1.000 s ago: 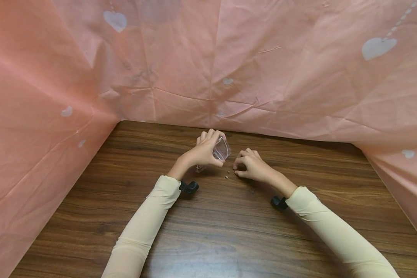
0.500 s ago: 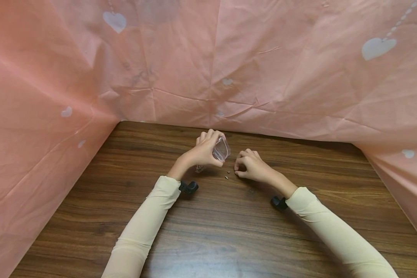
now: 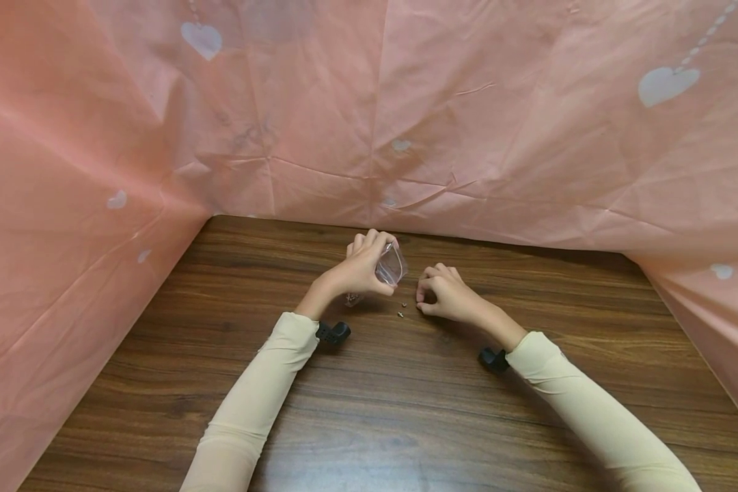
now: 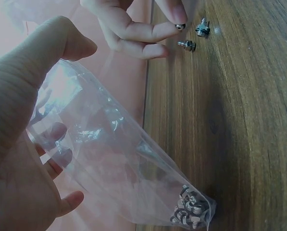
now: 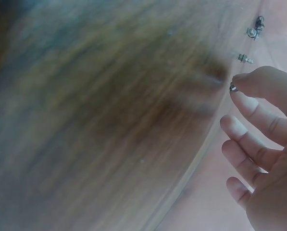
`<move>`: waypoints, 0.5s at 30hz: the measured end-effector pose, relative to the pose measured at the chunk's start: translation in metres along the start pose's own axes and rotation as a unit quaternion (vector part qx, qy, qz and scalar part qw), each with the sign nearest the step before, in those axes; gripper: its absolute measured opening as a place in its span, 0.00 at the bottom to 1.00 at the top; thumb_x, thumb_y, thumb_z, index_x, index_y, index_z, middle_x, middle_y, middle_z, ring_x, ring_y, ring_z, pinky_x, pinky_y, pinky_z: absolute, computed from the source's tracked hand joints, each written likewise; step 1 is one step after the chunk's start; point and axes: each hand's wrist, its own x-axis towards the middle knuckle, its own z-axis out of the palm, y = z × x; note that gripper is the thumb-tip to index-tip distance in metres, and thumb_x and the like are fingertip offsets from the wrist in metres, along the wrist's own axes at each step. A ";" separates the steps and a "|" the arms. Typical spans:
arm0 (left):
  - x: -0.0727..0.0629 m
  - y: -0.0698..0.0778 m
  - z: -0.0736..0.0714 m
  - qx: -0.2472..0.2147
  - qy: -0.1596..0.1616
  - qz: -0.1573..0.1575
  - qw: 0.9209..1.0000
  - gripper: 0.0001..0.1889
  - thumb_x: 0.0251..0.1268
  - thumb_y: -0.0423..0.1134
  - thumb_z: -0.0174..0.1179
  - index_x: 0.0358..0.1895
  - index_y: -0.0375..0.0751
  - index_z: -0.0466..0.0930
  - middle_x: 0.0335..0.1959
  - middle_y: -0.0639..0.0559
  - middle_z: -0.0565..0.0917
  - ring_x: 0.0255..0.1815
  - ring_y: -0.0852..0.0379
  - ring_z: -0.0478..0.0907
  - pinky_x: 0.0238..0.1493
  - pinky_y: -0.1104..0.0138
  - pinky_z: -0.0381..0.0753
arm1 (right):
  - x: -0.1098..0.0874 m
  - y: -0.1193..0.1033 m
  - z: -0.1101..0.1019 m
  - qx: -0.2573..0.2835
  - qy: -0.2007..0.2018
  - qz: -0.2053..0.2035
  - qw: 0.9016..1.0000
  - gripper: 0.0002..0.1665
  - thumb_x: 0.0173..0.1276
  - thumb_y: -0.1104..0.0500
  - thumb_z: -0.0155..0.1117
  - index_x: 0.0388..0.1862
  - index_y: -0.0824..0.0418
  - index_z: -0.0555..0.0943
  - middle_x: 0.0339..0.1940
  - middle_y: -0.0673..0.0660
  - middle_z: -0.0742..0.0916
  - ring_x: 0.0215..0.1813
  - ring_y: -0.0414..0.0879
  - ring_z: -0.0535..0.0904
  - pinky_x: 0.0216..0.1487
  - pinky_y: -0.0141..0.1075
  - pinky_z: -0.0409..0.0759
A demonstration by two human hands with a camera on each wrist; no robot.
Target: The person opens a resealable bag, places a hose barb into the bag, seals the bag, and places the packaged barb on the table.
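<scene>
My left hand holds a clear plastic bag by its upper part, thumb on one side of the spread mouth and fingers on the other. Several small metal hose fittings are gathered in the bag's bottom corner, low by the table. My right hand pinches one small metal fitting between thumb and index finger; its other fingers are bent and spread apart. Two loose fittings lie on the table between the hands, one with a barbed tip and another on its side.
The brown wood-grain table extends around both arms. A pink curtain with white hearts hangs along its back and sides. Black wrist cameras sit below both hands.
My right fingertips have drawn very slightly to the right, away from the loose fittings. The left hand and bag stay in nearly the same place.
</scene>
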 end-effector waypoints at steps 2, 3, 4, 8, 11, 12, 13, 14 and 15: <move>0.000 0.000 0.000 0.000 0.000 0.000 1.000 0.42 0.43 0.40 0.78 0.62 0.49 0.62 0.52 0.45 0.67 0.56 0.44 0.59 0.62 0.50 0.58 | 0.000 0.000 -0.001 0.006 0.004 0.001 1.000 0.10 0.60 0.60 0.75 0.26 0.53 0.81 0.42 0.55 0.83 0.45 0.51 0.70 0.56 0.52 0.64; 0.000 0.000 0.000 0.000 0.000 0.001 1.000 0.42 0.43 0.40 0.78 0.62 0.49 0.62 0.52 0.45 0.67 0.56 0.44 0.58 0.62 0.50 0.58 | 0.000 0.000 -0.001 0.009 0.006 0.002 1.000 0.09 0.60 0.60 0.75 0.26 0.53 0.81 0.42 0.55 0.83 0.45 0.51 0.70 0.55 0.52 0.64; 0.000 -0.001 0.000 -0.001 0.000 0.001 1.000 0.42 0.43 0.40 0.78 0.62 0.49 0.62 0.53 0.45 0.67 0.56 0.44 0.58 0.62 0.50 0.58 | 0.001 0.000 -0.002 0.012 0.009 0.003 1.000 0.09 0.60 0.60 0.75 0.26 0.53 0.81 0.42 0.55 0.83 0.46 0.51 0.70 0.54 0.51 0.64; 0.000 -0.001 0.000 -0.001 -0.002 0.002 1.000 0.42 0.43 0.40 0.78 0.62 0.49 0.62 0.52 0.45 0.67 0.56 0.44 0.58 0.62 0.50 0.58 | 0.002 0.002 -0.004 0.026 0.022 0.006 0.999 0.08 0.60 0.60 0.75 0.26 0.54 0.82 0.42 0.56 0.84 0.46 0.51 0.70 0.52 0.50 0.63; 0.000 -0.001 0.000 0.000 -0.003 0.002 1.000 0.42 0.43 0.40 0.78 0.62 0.49 0.62 0.52 0.45 0.67 0.56 0.44 0.58 0.62 0.50 0.58 | 0.003 0.003 -0.005 0.040 0.029 0.008 0.999 0.08 0.59 0.61 0.75 0.27 0.55 0.82 0.43 0.57 0.84 0.47 0.52 0.70 0.53 0.50 0.62; 0.000 -0.001 0.000 0.000 -0.003 0.001 1.000 0.42 0.43 0.40 0.78 0.62 0.49 0.62 0.52 0.45 0.67 0.56 0.44 0.58 0.62 0.50 0.58 | 0.004 0.003 -0.006 0.043 0.032 0.009 0.999 0.08 0.59 0.61 0.75 0.27 0.55 0.82 0.43 0.57 0.84 0.47 0.52 0.70 0.53 0.50 0.62; 0.000 -0.001 0.000 0.001 -0.003 0.001 1.000 0.42 0.43 0.40 0.78 0.63 0.49 0.62 0.52 0.45 0.67 0.56 0.44 0.58 0.62 0.50 0.58 | 0.004 0.003 -0.006 0.047 0.034 0.009 0.998 0.08 0.59 0.62 0.74 0.27 0.55 0.82 0.43 0.57 0.84 0.48 0.52 0.70 0.53 0.50 0.61; 0.000 0.000 0.000 0.001 -0.003 0.001 1.000 0.42 0.43 0.40 0.78 0.63 0.49 0.62 0.52 0.45 0.67 0.56 0.44 0.58 0.62 0.50 0.58 | 0.004 0.004 -0.007 0.051 0.036 0.009 0.998 0.07 0.60 0.62 0.74 0.27 0.55 0.82 0.44 0.57 0.84 0.48 0.52 0.70 0.54 0.50 0.61; 0.000 0.000 0.000 0.001 -0.004 0.001 1.000 0.42 0.43 0.40 0.78 0.63 0.49 0.62 0.52 0.45 0.67 0.56 0.44 0.58 0.62 0.50 0.58 | 0.005 0.004 -0.007 0.055 0.038 0.009 0.998 0.07 0.60 0.62 0.74 0.27 0.55 0.82 0.45 0.58 0.84 0.48 0.53 0.70 0.54 0.50 0.61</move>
